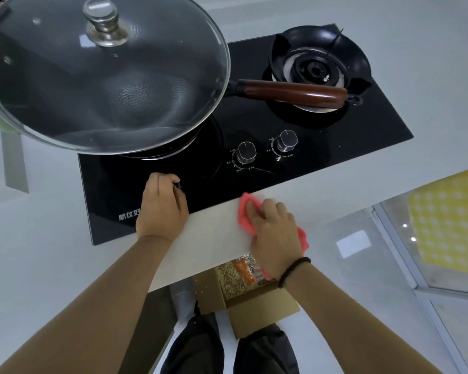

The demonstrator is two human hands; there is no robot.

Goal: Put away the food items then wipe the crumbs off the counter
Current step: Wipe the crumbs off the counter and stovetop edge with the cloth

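- Two hands are working at the desk edge: my right hand (274,233) is pressing down on the pink cloth (247,211) with fingers curled over it, and my left hand (161,209) is resting on the black stove glass (114,184), fingers curled in. Something small and dark is showing at its fingertips, but I cannot tell what it is or whether I am holding it.
- Below my right wrist, the cardboard box (254,306) is sitting on the floor with a food packet (241,273) inside, so the food seems to be put away already.
- If I am sweeping crumbs toward myself, they could be missing the box and scattering on the floor; specks are already lying on its flap.
- If I am pushing the cloth away from me instead, crumbs could be sliding onto the stove glass just beyond my right fingertips and collecting along its edge.
- Beyond my fingers, the stove knobs (245,153) are sitting near enough that a long stroke could be nudging one.
- Further out from my left hand, the lidded wok (100,76) is overhanging the glass, and its wooden handle (289,93) is reaching across the far burner; a careless reach could be knocking it.
- The cloth is bunching under my palm, so it may be skipping over crumbs.
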